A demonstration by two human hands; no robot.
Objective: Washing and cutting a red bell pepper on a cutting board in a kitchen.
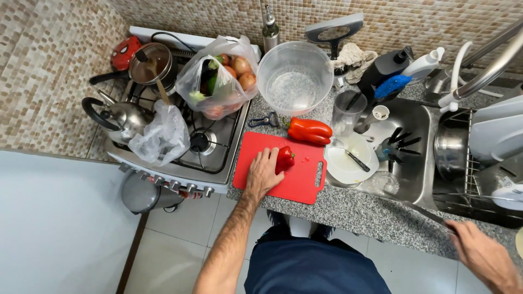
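Note:
My left hand [262, 174] rests on a red cutting board [299, 188] on the speckled counter, fingers pressed against a small red pepper [285, 159] standing on the board. A larger whole red pepper [309, 130] lies just beyond the board's far edge. My right hand [485, 255] is low at the right, past the counter's front edge, closed around the handle of a knife [427, 215] whose dark blade points left over the counter.
A clear plastic bowl [294, 79], a bag of vegetables [218, 76] and a peeler [264, 121] sit behind the board. A stove [210, 158] with a kettle [122, 117] is at left. A white bowl [348, 166], the sink [417, 179] and a dish rack [479, 163] lie at right.

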